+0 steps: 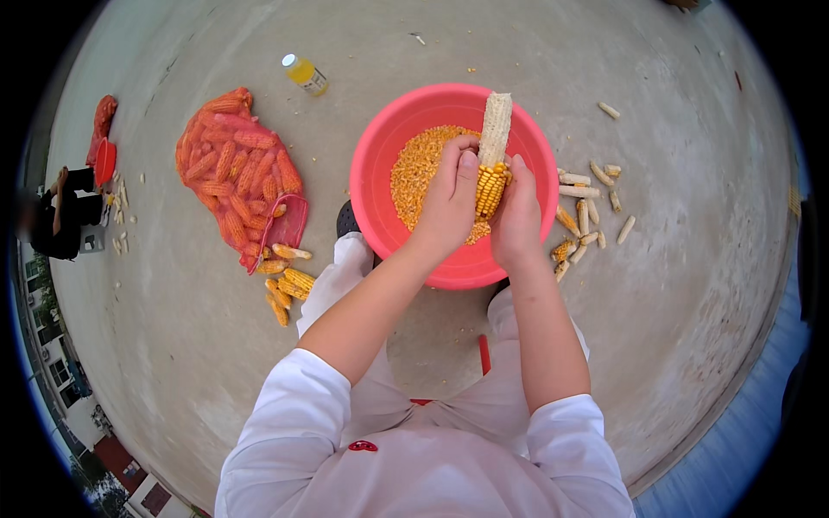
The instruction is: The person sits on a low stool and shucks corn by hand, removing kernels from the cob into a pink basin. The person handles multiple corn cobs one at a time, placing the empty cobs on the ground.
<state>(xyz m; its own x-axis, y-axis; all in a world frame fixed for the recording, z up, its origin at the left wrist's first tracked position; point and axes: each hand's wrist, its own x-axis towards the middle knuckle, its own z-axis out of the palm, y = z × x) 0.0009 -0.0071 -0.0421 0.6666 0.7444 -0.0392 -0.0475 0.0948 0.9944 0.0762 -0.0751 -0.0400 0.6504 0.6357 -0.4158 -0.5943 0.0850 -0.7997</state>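
A partly shelled ear of corn [495, 129] is held upright between my two hands, over a pink plastic basin [388, 123]. Its upper length is bare pale cob, while yellow kernels still cover the lower part. My left hand [452, 194] wraps it from the left, with the thumb along its near side. From the right, my right hand [520, 217] presses against the kernel-covered part, its palm partly hiding the ear. Loose corn kernels [414, 171] form a heap in the basin beneath.
Left of the basin lies a red mesh sack [236, 162] of corn ears, with several loose ears [295, 283] by its mouth. Bare cobs [583, 213] lie scattered at right. A bottle of yellow drink [306, 75] stands beyond. Far left, another person [61, 213] sits near a red basin [105, 162].
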